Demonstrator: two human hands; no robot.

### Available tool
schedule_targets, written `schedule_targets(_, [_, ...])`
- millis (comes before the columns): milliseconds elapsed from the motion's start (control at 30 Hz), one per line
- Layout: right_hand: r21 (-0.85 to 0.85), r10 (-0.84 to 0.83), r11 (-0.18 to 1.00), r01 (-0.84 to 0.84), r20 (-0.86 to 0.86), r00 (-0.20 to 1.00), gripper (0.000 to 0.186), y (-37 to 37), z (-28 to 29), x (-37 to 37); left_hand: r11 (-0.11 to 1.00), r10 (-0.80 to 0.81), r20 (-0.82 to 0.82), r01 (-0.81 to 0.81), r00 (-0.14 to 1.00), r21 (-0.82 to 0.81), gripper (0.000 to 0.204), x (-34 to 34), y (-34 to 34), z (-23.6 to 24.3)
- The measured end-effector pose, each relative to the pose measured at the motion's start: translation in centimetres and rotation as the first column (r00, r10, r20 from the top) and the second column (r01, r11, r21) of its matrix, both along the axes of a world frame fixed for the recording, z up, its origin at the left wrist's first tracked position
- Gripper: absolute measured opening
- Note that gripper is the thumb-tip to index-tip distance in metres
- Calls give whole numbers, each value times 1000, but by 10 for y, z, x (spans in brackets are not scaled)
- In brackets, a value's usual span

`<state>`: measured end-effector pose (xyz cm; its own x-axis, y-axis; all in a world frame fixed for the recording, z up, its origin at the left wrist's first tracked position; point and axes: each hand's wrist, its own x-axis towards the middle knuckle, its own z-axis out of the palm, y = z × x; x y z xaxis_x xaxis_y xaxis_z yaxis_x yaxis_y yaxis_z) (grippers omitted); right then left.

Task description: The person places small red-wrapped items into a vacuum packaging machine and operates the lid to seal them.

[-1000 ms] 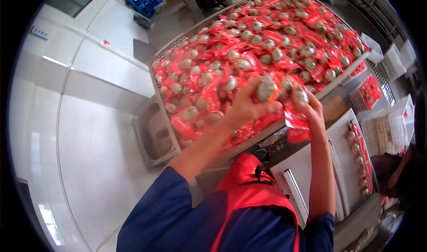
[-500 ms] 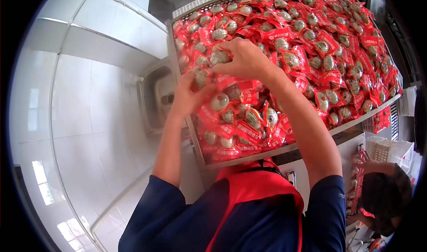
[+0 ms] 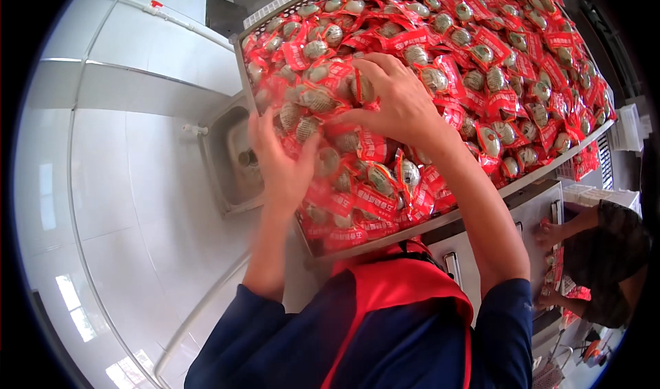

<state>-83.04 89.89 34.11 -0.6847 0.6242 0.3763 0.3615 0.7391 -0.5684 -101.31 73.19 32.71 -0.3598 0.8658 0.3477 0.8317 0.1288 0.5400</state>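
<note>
Left hand [image 3: 280,172], blurring, and right hand [image 3: 404,107] are partly hiding packs [image 3: 316,101], whether fingers are clamping I cannot tell, packs showing grey-green ovals between red ends

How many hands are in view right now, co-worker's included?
4: the wearer's left hand and right hand, both at the heaped red packets; a co-worker's upper hand and lower hand, at the right. Others may be hidden.

A head-worn fisheye looks down from close above the left hand [image 3: 282,168] and right hand [image 3: 400,107].
</note>
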Motion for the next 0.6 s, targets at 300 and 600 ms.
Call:
schedule_targets(300, [90, -151, 984, 151, -11, 988, 45, -22, -32, 6, 995, -72, -158, 61, 985, -74, 68, 31, -2, -10])
schedule_targets(600, [-221, -256, 938, 267, 79, 964, 32, -59, -38, 6, 989, -142, 75, 144, 987, -25, 64, 16, -14, -20])
